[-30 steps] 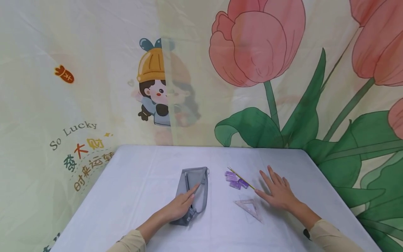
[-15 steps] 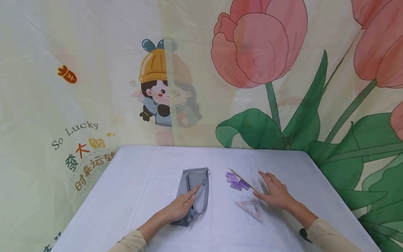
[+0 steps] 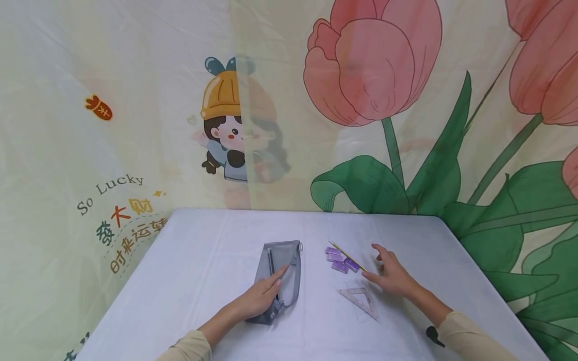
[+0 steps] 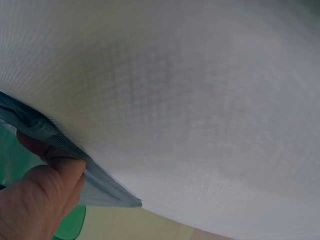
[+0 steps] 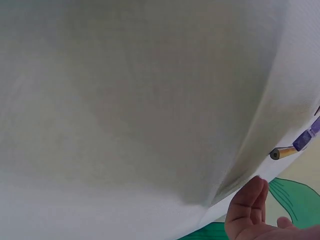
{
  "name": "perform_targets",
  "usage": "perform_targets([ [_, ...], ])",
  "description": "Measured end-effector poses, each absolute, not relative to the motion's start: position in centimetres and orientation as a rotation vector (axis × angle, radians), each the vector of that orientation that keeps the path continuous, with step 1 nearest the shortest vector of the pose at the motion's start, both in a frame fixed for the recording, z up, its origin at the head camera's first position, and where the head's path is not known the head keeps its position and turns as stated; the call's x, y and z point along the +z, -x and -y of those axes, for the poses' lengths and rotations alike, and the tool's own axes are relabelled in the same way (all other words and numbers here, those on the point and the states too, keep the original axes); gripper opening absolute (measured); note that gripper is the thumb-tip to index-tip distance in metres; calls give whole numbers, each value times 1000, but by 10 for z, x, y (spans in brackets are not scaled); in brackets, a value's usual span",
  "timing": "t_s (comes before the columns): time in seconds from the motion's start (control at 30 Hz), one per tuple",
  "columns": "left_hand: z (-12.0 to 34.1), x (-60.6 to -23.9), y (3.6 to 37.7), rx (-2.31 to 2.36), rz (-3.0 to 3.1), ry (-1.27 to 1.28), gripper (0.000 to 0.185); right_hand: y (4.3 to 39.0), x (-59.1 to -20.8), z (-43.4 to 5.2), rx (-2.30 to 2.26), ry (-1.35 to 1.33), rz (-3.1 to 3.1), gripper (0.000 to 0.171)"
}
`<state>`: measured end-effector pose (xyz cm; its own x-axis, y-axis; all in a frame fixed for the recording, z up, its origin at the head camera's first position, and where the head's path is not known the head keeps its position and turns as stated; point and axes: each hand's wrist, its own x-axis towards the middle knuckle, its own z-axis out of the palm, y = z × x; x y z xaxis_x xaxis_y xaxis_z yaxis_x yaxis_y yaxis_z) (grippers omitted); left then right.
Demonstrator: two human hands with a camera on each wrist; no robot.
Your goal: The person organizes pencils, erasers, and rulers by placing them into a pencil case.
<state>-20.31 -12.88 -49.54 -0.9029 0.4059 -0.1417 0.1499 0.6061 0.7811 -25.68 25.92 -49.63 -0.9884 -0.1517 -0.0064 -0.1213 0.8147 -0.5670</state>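
Note:
A grey mesh pencil case (image 3: 289, 283) lies in the middle of the white table (image 3: 203, 260) with a dark pen inside. My left hand (image 3: 266, 291) lies along it. In the left wrist view the thumb (image 4: 40, 200) and a finger behind the mesh pinch the pencil case's edge (image 4: 60, 145). A yellow pencil (image 3: 345, 254) lies slanted beside several purple erasers (image 3: 335, 257). My right hand (image 3: 386, 271) is just right of the pencil's near end, fingers loosely curved, holding nothing. The right wrist view shows its fingertips (image 5: 250, 200) close to the pencil's end (image 5: 282, 152).
A clear triangular set square (image 3: 358, 299) lies flat just in front of the right hand. A printed cloth backdrop (image 3: 361, 125) with tulips and a cartoon figure hangs behind the table and along both sides.
My right hand has slid left toward the pencil's near end, and its spread fingers have curved in. The left hand and the pencil case have not moved.

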Motion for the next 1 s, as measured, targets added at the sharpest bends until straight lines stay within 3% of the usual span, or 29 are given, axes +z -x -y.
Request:
perform_targets([
  [0.33,128,-495,204,1171,-2537,-473,50,260,-499,-252,-938,126,-2875,59],
  [0.8,128,-495,205,1161,-2547,-476,50,264,-503,-249,-818,140,-2941,29],
  [1.0,129,-495,205,1155,-2545,-470,50,266,-506,-245,-771,77,-2926,25],
])
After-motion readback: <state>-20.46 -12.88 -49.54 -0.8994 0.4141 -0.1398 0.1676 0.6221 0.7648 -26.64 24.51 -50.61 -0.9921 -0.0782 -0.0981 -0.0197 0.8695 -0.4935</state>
